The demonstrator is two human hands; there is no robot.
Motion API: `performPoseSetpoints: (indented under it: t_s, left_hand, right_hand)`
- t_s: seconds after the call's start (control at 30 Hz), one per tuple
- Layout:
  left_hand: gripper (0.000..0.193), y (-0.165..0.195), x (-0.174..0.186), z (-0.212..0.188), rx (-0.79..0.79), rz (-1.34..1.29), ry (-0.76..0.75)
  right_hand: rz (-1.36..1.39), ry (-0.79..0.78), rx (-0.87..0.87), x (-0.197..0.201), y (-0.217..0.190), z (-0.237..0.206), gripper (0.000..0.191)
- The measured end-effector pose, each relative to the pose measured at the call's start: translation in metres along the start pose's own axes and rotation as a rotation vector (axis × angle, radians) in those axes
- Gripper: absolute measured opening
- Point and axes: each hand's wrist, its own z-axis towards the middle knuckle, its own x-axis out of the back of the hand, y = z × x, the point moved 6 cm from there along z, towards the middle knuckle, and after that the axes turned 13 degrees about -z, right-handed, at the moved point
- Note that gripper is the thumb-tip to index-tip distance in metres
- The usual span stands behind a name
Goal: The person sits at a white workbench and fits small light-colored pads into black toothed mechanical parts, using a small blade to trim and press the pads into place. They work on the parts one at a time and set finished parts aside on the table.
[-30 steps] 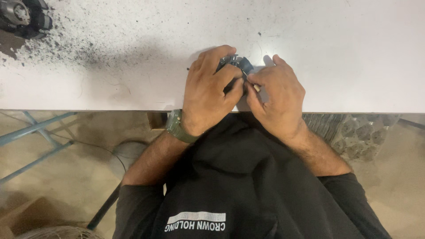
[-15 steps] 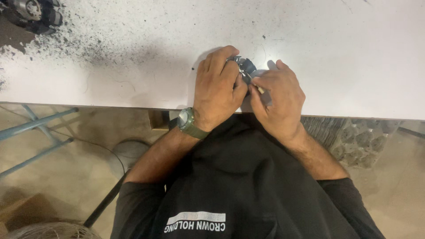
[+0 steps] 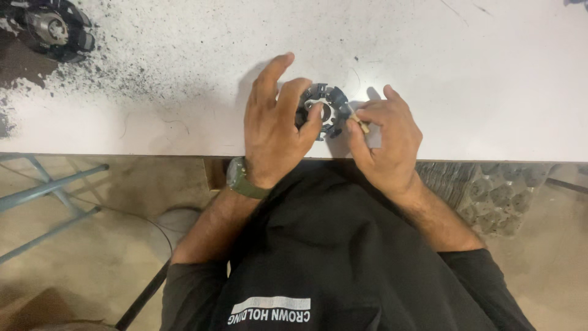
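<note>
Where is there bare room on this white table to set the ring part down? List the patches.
Bare tabletop runs from the right hand to the right edge, and beyond the ring part toward the far edge. Left of the left hand a strip along the near edge is bare. Crowded: the far left corner, with black grit and a dark machine part.

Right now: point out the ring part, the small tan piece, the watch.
ring part (image 3: 323, 105), head view, metal plate by its central hole
small tan piece (image 3: 361, 125), head view, its outer end
watch (image 3: 240, 178), head view, green strap
</note>
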Motion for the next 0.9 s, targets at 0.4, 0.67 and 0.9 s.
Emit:
performPoseSetpoints:
  t_s: [0.4, 0.67, 0.9]
  left_hand:
    - [0.015, -0.002, -0.001, 0.009, -0.054, 0.073, -0.131]
    - [0.014, 0.022, 0.004, 0.012, -0.306, 0.234, -0.216]
    - [0.015, 0.009, -0.003, 0.012, -0.083, 0.035, -0.216]
  right_hand:
    - [0.04, -0.008, -0.067, -0.009, 0.009, 0.002, 0.021]
    - [0.014, -0.034, -0.063, -0.006, 0.007, 0.007, 0.021]
    - [0.032, -0.006, -0.024, -0.007, 0.006, 0.007, 0.021]
